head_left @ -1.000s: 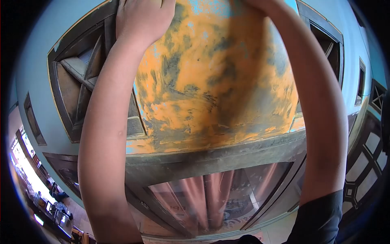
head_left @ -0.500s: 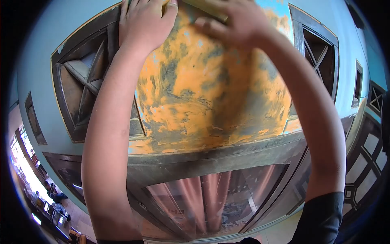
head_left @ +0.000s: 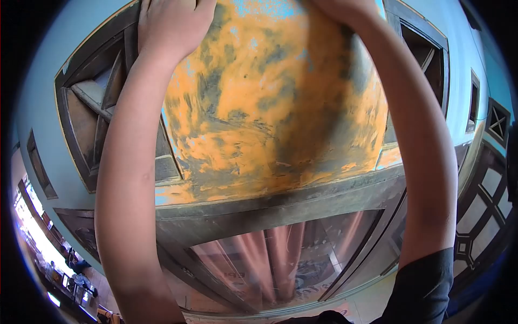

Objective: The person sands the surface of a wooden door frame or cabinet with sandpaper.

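Note:
A wall panel (head_left: 243, 108), smeared with orange and dark grey patches and bits of blue, fills the middle of the head view. My left hand (head_left: 178, 21) is raised at the top edge, over the panel's upper left beside a dark wooden vent frame (head_left: 97, 102). Its fingertips are cut off by the frame edge. At the top right my right hand (head_left: 345, 8) reaches up in front of the panel, and its fingers lie outside the view. Whether either hand holds anything is hidden.
Below the panel runs a dark wooden beam (head_left: 259, 208) above a glass window (head_left: 286, 259) with pinkish curtains. Another vent frame (head_left: 431, 59) is at the right. A dark lattice door (head_left: 485, 205) stands at far right. Objects lie on the floor at lower left.
Both hands have moved up, the left one also leftward and the right one rightward. The yellowish flat piece seen between them at the top edge has gone out of view.

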Available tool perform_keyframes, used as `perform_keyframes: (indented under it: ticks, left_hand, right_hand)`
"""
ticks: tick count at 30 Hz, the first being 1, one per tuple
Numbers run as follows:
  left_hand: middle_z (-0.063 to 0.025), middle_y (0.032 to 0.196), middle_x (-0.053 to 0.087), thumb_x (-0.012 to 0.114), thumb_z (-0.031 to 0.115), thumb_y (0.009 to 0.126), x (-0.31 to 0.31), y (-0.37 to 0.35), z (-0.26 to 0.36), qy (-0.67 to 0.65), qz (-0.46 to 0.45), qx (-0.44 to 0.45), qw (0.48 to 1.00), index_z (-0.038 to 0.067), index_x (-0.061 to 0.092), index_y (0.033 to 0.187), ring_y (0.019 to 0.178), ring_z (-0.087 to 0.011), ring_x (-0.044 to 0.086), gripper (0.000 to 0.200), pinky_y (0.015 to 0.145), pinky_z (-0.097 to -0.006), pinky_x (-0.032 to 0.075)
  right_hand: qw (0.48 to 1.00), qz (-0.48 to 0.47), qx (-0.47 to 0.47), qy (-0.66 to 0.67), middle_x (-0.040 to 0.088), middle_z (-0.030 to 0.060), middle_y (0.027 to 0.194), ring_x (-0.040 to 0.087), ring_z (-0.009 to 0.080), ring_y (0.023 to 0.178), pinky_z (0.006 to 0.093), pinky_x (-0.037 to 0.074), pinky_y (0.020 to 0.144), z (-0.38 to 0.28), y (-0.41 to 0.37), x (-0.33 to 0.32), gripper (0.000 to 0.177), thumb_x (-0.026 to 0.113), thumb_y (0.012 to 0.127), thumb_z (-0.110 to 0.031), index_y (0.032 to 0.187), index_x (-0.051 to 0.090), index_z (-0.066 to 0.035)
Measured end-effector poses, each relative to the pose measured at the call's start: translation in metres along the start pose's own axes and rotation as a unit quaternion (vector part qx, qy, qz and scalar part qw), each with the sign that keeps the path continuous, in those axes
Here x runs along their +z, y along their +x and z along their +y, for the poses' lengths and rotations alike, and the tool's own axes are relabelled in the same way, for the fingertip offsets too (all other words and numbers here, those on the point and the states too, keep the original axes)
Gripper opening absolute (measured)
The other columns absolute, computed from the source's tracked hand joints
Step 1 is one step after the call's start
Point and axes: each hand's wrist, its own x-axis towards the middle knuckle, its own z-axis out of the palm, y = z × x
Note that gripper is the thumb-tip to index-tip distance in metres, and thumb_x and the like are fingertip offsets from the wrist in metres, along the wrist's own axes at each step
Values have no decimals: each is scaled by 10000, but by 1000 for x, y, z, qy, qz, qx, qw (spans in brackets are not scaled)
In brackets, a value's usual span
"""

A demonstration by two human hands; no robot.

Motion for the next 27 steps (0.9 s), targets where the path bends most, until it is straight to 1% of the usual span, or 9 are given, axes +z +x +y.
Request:
perform_keyframes:
  ticks: [5,7,8,11,13,15,19,23,27]
  left_hand:
    - [-134,1681,296,404,298,1063,-12,0,6,4,-26,-15,1000,84,360,1593,1568,-322,219,573,1296,-477,147]
    - [-132,1683,291,406,302,1067,-11,2,9,23,-41,-32,998,82,357,1594,1571,-316,211,574,1298,-476,143]
    - [-132,1684,290,405,305,1068,-13,3,11,18,-43,-31,998,82,359,1593,1572,-314,210,573,1298,-475,142]
    - [-130,1685,286,407,314,1070,-16,1,12,3,-47,-35,998,81,364,1590,1573,-309,207,572,1300,-474,139]
    - [-128,1687,281,413,320,1070,-15,1,9,-9,-40,-27,999,84,368,1589,1574,-307,205,572,1300,-473,138]
    - [-127,1688,279,420,323,1070,-9,1,5,14,-27,-24,999,90,369,1589,1573,-308,208,572,1300,-473,139]
    - [-125,1689,278,429,325,1068,-8,0,4,-4,-27,-15,1000,95,371,1590,1574,-307,205,574,1300,-474,131]
    - [-120,1692,275,422,320,1066,-12,1,5,-20,-29,-21,999,93,368,1593,1577,-298,196,576,1304,-466,118]
    - [-122,1692,273,417,319,1066,-13,-2,7,-5,-20,-13,1000,92,371,1592,1577,-293,197,575,1306,-460,112]
  right_hand:
    - [972,-10,-229,-42,222,100,1714,101,318,1597,503,62,1296,-4,-20,4,711,376,1040,-593,1638,300,-216]
    - [997,-72,-4,1,230,104,1712,116,317,1596,511,70,1294,7,3,-2,682,381,1048,-542,1634,312,-201]
    - [1000,-19,11,-1,229,114,1711,117,331,1595,520,81,1290,13,8,2,663,398,1050,-501,1631,318,-192]
    - [997,-9,-59,-45,236,125,1707,111,339,1595,531,78,1289,-13,-10,6,661,395,1053,-498,1629,321,-181]
    - [973,1,-229,-22,230,113,1710,90,323,1598,546,71,1288,-21,-31,10,678,350,1054,-557,1634,307,-209]
    - [985,-91,-147,26,246,111,1705,107,333,1595,544,86,1289,-23,-25,-25,655,377,1062,-527,1630,316,-206]
    - [1000,-3,7,-28,283,123,1688,165,342,1582,518,126,1289,1,4,4,651,401,1052,-503,1623,333,-197]
    - [986,-23,-164,-26,259,115,1699,145,324,1589,559,105,1284,-31,-36,2,669,406,1039,-506,1634,307,-217]
    - [1000,-13,-1,0,314,119,1678,174,345,1580,509,156,1282,-7,-1,5,639,451,1028,-488,1591,412,-188]
